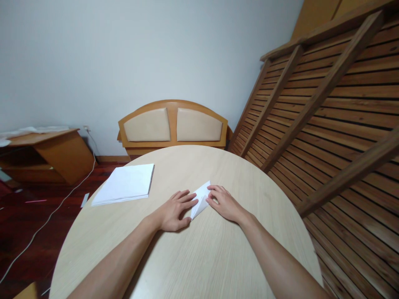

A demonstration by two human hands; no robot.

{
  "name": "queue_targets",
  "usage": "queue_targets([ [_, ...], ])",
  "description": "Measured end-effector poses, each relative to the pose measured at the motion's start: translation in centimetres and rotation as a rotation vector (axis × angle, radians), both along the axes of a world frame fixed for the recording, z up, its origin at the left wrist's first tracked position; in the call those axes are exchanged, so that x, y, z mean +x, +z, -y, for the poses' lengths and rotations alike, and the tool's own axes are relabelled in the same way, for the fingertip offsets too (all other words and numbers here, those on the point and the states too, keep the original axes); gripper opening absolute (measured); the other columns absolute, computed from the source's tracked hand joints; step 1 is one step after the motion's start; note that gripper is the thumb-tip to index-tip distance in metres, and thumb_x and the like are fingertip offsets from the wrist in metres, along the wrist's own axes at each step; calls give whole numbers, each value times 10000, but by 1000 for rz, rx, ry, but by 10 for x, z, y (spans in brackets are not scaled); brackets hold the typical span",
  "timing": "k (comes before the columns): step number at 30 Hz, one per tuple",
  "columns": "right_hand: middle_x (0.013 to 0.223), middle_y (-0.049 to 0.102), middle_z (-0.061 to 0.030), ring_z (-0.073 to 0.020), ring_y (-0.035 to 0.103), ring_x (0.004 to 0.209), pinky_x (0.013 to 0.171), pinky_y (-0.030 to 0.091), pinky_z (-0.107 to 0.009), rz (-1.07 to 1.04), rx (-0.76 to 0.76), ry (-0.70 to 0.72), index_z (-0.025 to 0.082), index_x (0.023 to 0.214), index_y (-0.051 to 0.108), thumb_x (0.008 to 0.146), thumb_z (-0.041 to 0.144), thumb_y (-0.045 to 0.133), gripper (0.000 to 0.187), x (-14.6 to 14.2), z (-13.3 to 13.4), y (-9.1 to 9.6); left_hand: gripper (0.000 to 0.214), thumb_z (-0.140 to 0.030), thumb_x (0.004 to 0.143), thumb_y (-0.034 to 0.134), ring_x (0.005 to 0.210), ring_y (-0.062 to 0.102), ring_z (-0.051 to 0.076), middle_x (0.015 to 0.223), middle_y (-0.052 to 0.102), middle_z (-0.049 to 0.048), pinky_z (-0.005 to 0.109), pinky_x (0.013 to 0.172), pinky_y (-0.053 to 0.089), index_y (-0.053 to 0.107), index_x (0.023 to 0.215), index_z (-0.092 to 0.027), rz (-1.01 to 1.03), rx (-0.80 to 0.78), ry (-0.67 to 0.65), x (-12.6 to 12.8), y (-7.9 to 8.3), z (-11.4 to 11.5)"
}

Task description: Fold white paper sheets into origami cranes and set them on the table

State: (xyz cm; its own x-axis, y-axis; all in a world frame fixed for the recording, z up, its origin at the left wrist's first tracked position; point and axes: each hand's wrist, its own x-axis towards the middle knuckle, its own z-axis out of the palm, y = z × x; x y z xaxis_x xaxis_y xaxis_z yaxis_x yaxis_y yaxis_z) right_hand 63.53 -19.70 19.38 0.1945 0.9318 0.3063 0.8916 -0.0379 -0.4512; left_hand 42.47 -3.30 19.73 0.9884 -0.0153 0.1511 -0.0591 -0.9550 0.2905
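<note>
A small folded piece of white paper (199, 201) lies on the round wooden table (193, 257), slanting between my two hands. One flap of it stands slightly raised near the middle. My left hand (176, 211) rests flat with its fingers spread, the fingertips and thumb touching the paper's left edge. On the other side, my right hand (223, 202) has its thumb and fingers curled together at the paper's right edge, pinching it. The fingertips hide part of that edge.
A stack of white paper (124, 185) sits at the table's left. Behind the table stands a headboard (173, 124) with padded panels. Wooden slats (330, 108) lean along the right. A low desk (62, 155) and a white cable (59, 212) are on the left.
</note>
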Motion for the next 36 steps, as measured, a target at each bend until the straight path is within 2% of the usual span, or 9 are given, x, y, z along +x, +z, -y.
queue_targets([
  [7, 1315, 585, -102, -243, 494, 1256, 1077, 375, -438, 25, 17, -60, 204, 854, 613, 965, 317, 537, 176, -4, -4, -5, 588, -419, 985, 455, 1444, 330, 329, 1552, 404, 102, 572, 1163, 265, 308, 1539, -288, 21, 5, -9, 3, 5, 8],
  [10, 1212, 621, -94, -238, 537, 1179, 1021, 415, -414, 27, 34, -71, 206, 925, 590, 944, 294, 568, 93, -5, -5, -5, 571, -362, 990, 448, 1459, 312, 312, 1561, 394, 78, 567, 1168, 266, 299, 1538, -311, 13, 20, -41, 5, 6, 11],
  [14, 1044, 640, -57, -225, 576, 1049, 945, 445, -385, 23, 46, -101, 216, 1021, 553, 927, 291, 593, 127, -5, -7, -7, 498, -283, 985, 443, 1444, 352, 288, 1569, 386, 54, 531, 1175, 276, 418, 1479, -334, -1, 34, -105, 6, 7, 11],
  [20, 1175, 625, -73, -235, 547, 1154, 1013, 402, -398, 39, 28, -108, 221, 1086, 565, 945, 325, 566, 175, -4, -6, -8, 466, -220, 968, 438, 1435, 372, 281, 1566, 389, 31, 510, 1169, 291, 521, 1409, -345, 11, 32, -135, 5, 9, 10],
  [23, 1283, 594, -89, -240, 514, 1234, 1062, 368, -410, 51, 1, -107, 224, 1160, 575, 953, 342, 546, 240, -4, -5, -8, 458, -237, 968, 452, 1426, 388, 285, 1549, 417, 40, 519, 1163, 300, 516, 1412, -329, 4, 21, -137, 5, 9, 9],
  [28, 1401, 534, -116, -254, 456, 1318, 1117, 323, -427, 88, -47, -92, 208, 1284, 559, 946, 416, 532, 398, -4, -3, -6, 552, -241, 966, 460, 1418, 402, 271, 1507, 481, 60, 521, 1165, 311, 361, 1508, -278, 32, -56, -96, 7, 5, 8],
  [32, 1486, 465, -128, -269, 383, 1390, 1166, 246, -460, 105, -108, -89, 198, 1392, 497, 925, 503, 528, 559, -6, -2, -5, 491, -200, 965, 439, 1407, 420, 251, 1496, 495, 60, 494, 1172, 320, 452, 1452, -261, 50, -45, -101, 9, 3, 8],
  [36, 1576, 345, -125, -289, 273, 1463, 1202, 133, -510, 93, -192, -85, 208, 1515, 347, 887, 601, 529, 763, -10, 0, -3, 465, -189, 955, 451, 1386, 446, 246, 1470, 524, 72, 473, 1160, 352, 501, 1415, -236, 76, -27, -99, 10, 2, 9],
])
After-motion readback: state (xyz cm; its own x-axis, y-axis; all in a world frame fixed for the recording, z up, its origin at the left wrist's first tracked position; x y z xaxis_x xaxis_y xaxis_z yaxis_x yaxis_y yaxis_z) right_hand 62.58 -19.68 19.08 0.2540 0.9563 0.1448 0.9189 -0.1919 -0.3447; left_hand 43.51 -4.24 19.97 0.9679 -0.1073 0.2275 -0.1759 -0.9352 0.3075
